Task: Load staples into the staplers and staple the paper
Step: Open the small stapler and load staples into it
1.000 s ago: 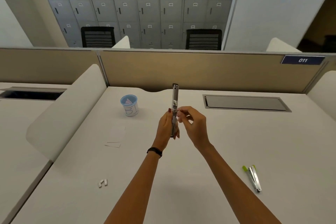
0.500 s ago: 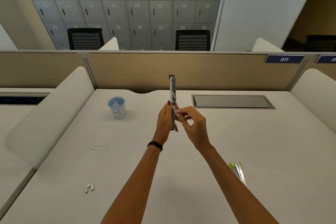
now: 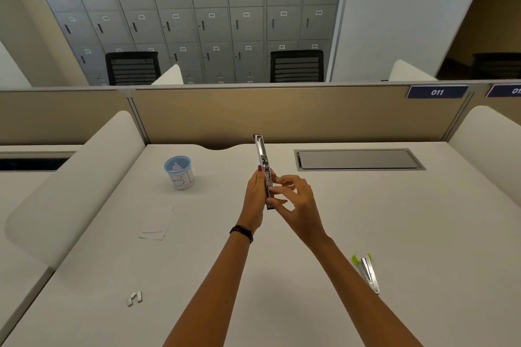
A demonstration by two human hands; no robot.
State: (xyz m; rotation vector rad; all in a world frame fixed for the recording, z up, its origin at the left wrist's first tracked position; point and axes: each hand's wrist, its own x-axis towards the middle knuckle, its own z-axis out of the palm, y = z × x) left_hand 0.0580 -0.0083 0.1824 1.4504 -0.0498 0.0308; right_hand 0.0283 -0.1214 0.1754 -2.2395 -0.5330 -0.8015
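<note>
Your left hand (image 3: pixel 255 194) grips the silver stapler (image 3: pixel 262 152) upright; right hand (image 3: pixel 298 203) pinches its middle. A green stapler (image 3: pixel 368 273) lies at 4 o'clock, staples (image 3: pixel 134 298) at 7.

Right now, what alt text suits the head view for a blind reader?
A person's left hand holds a metal stapler upright above a white desk, the right hand pinching at its middle. A green-tipped stapler lies nearby.

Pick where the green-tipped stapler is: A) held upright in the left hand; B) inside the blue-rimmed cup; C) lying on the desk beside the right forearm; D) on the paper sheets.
C: the green-tipped stapler lies on the desk beside the right forearm, untouched; the left hand grips a silver stapler instead.
</note>
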